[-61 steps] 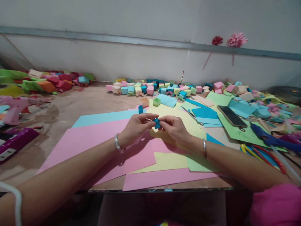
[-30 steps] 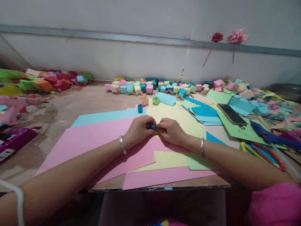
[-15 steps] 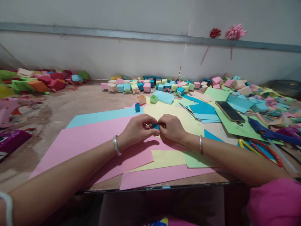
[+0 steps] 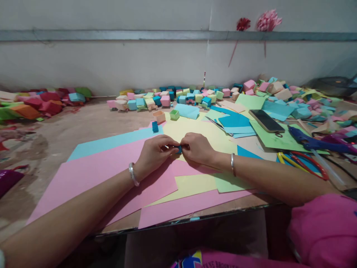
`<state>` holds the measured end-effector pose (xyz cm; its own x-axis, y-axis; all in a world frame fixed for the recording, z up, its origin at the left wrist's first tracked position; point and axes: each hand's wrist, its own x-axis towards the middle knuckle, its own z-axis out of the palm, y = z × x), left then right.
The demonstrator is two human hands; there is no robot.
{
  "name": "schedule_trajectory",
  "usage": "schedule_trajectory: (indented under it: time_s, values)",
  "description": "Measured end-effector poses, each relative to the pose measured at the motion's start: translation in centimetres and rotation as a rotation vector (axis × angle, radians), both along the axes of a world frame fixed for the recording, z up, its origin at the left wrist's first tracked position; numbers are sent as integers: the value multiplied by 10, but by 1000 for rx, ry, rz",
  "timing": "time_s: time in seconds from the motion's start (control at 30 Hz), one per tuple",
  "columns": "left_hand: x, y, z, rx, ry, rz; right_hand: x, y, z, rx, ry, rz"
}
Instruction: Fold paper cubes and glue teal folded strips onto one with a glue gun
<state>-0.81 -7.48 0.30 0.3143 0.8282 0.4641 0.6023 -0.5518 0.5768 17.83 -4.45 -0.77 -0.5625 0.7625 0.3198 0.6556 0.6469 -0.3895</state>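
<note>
While your left hand (image 4: 154,150) and right hand (image 4: 198,149) sit close together over the pink sheet (image 4: 108,175) and yellow sheet (image 4: 203,132), the fingers (image 4: 170,140) of both are clamped on a small blue paper piece (image 4: 179,149), partly hidden between them. Further back, a ridged blue strip (image 4: 155,126) lies near a peach box (image 4: 159,117) and a green box (image 4: 174,115).

You have one left hand (image 4: 156,153), one right hand (image 4: 197,149), one blue paper piece (image 4: 179,149) between them; beyond, one peach open box (image 4: 159,117), one green open box (image 4: 174,115); to their right, one phone (image 4: 266,121).
</note>
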Motion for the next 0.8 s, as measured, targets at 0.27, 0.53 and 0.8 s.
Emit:
schedule_trajectory:
  time_s: [0.27,0.53,0.8]
  values:
    - [4,0,0,58,66,-6,2,1,0,-18,15,-19]
    - [3,-1,0,57,41,-27,2,11,-3,-37,145,-69]
    - [0,3,2,33,47,-28,1,16,-5,-75,149,-71]
